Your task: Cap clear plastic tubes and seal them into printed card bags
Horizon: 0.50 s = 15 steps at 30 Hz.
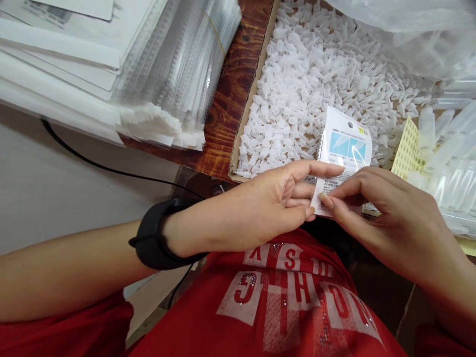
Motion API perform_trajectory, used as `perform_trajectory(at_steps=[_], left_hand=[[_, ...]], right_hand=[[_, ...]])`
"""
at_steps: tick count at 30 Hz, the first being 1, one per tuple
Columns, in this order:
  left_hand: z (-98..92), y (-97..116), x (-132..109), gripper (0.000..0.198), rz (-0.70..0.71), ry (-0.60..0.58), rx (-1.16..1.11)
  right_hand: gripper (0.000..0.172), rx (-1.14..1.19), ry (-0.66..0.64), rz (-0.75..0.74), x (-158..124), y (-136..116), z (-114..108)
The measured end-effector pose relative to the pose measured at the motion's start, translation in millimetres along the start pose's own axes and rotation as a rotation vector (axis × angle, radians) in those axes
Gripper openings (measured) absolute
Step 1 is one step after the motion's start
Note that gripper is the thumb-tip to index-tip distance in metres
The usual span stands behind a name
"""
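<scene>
Now, by the cardboard tray (247, 115), left hand (256, 210) and right hand (394, 213) are holding one packet (347, 146)

Near the tray's front edge, the left hand is clasping the packet's left side; the right hand is pinching its lower part. Behind, small white pieces (305, 89) are lying heaped.

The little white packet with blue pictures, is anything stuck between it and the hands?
Nothing visible is. The left hand touches the packet and the right hand pinches its lower part. The cardboard box of white plastic pieces lies beyond, not between.
</scene>
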<state>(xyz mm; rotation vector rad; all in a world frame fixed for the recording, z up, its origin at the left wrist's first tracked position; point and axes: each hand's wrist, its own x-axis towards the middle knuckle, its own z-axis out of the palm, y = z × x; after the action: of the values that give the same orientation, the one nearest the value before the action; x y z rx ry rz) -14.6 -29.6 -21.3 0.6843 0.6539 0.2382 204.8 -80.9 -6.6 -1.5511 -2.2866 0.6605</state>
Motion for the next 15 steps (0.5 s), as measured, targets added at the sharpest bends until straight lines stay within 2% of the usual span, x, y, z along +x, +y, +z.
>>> perform_trajectory(at_steps=[9, 15], left_hand=[[7.5, -4, 4, 0.043, 0.044, 0.057, -0.015], [8.0, -2, -2, 0.046, 0.084, 0.103, 0.074]], right_hand=[[0.013, 0.029, 0.004, 0.011, -2, 0, 1], [0.007, -0.085, 0.036, -0.062, -13, -10, -3]])
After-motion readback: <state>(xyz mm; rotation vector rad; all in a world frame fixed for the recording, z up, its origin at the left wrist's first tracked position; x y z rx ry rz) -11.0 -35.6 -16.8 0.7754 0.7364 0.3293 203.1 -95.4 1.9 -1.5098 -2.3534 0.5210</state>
